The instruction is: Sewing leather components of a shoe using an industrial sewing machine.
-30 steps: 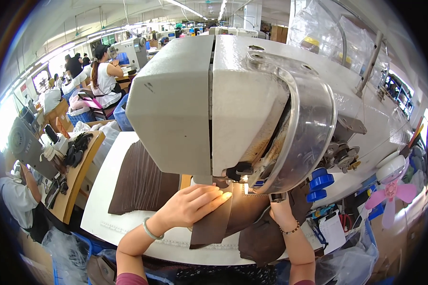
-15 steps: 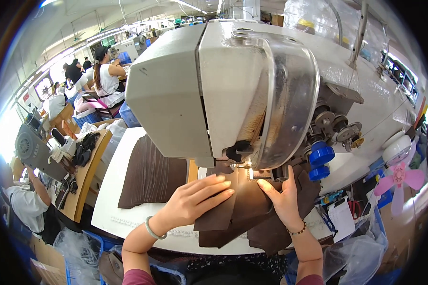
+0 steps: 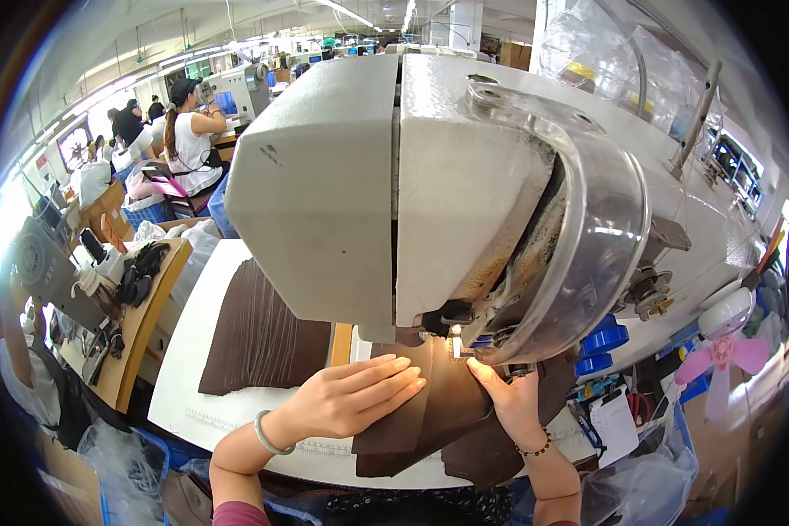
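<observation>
A large grey sewing machine head [image 3: 430,184] fills the middle of the view. Under its needle area lies a brown fabric piece [image 3: 447,412], lit by a small lamp. My left hand [image 3: 351,399] presses flat on the fabric's left side, fingers together and pointing right. My right hand [image 3: 508,399] rests on the fabric's right side just below the presser foot, partly hidden by the machine's clear guard. A stack of brown fabric pieces [image 3: 263,333] lies to the left on the white table [image 3: 193,386].
Blue thread spools [image 3: 600,342] sit right of the machine, with a small pink fan [image 3: 719,351] further right. A wooden side table [image 3: 140,324] with dark items stands left. Other people [image 3: 188,145] work at machines in the back left.
The view has moved closer to the machine. Both hands stay on the brown fabric, which has shifted slightly under the needle; my right hand now sits nearer the presser foot.
</observation>
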### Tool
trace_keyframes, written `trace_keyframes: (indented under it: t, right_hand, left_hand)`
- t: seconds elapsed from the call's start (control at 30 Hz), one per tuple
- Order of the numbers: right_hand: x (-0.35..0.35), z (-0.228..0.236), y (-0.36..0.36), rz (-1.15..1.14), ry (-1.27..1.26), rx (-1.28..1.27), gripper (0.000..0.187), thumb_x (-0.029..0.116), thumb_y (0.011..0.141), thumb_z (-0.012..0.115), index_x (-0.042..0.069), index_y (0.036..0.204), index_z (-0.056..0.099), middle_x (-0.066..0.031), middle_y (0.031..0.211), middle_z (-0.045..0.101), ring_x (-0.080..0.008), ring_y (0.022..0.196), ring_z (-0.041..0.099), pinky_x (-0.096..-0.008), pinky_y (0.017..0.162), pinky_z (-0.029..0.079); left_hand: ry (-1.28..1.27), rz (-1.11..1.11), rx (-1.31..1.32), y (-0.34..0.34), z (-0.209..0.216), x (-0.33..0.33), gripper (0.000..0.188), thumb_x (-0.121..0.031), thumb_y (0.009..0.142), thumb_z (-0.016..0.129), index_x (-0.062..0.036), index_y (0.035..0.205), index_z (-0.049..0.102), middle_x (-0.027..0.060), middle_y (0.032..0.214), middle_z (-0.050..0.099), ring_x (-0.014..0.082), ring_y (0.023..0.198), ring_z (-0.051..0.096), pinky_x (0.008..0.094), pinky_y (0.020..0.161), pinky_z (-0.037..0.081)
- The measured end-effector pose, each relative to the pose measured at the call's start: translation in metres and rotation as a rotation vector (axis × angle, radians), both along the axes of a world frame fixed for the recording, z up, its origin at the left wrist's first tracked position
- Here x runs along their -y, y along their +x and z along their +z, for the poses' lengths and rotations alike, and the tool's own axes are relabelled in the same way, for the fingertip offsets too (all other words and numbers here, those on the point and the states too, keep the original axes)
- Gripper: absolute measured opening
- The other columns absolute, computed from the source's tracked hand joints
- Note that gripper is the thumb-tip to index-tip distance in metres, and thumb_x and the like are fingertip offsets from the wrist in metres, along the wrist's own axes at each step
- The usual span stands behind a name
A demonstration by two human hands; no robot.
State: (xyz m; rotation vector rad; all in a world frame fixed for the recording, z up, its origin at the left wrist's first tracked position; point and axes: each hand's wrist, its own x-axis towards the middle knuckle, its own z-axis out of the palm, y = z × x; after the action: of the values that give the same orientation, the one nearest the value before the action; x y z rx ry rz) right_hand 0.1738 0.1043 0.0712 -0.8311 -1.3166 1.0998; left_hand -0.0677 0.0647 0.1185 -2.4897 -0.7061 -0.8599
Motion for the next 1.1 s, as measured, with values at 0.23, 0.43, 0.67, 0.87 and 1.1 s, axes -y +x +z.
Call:
trace_keyframes:
  t: [0.23,0.43,0.67,0.87,1.1]
  right_hand:
    - [-0.017,-0.002,0.003,-0.009,0.09,0.122,0.019,0.004,0.083,0.07,0.0,0.1,0.063,-0.0058,0.098,0.067,-0.0128,0.09,0.062,-0.0278,0.082,0.048]
    - [-0.02,-0.002,0.002,-0.01,0.118,0.213,0.026,0.006,0.083,0.07,0.0,0.107,0.061,-0.0064,0.105,0.065,-0.0138,0.097,0.061,-0.0283,0.087,0.047]
    - [-0.032,-0.024,0.015,-0.102,0.176,0.397,0.042,0.006,0.083,0.071,-0.001,0.121,0.052,-0.0085,0.116,0.061,-0.017,0.106,0.058,-0.0305,0.093,0.045]
    - [-0.021,0.014,0.013,-0.031,0.01,0.439,0.049,0.006,0.087,0.066,-0.002,0.13,0.043,-0.0101,0.124,0.056,-0.0181,0.113,0.053,-0.0307,0.1,0.04]
    - [-0.011,0.005,0.023,0.107,-0.113,0.06,0.049,0.0,0.086,0.06,0.0,0.132,0.043,-0.0047,0.116,0.056,-0.0106,0.104,0.053,-0.0258,0.094,0.04]
  left_hand:
    - [-0.072,0.043,0.004,-0.005,-0.003,-0.012,0.044,-0.011,0.073,0.059,-0.0019,0.116,0.063,0.0066,0.107,0.06,0.0224,0.103,0.061,0.0329,0.088,0.054]
    - [-0.092,0.026,0.035,-0.007,-0.008,-0.012,0.047,-0.012,0.073,0.058,-0.0023,0.119,0.062,0.0071,0.104,0.058,0.0247,0.102,0.061,0.0343,0.089,0.053]
    - [-0.051,0.075,0.017,-0.001,-0.015,-0.013,0.045,-0.009,0.073,0.059,-0.002,0.117,0.063,0.007,0.106,0.058,0.0231,0.101,0.061,0.0333,0.089,0.053]
    - [0.03,0.011,0.16,-0.001,-0.025,-0.023,0.035,-0.008,0.074,0.063,-0.0052,0.108,0.069,0.0048,0.107,0.063,0.0218,0.104,0.059,0.0379,0.086,0.056]
    - [0.147,-0.158,0.097,-0.007,-0.041,-0.03,0.02,-0.009,0.075,0.072,-0.0137,0.095,0.073,-0.0001,0.106,0.066,0.0211,0.101,0.061,0.0427,0.092,0.054]
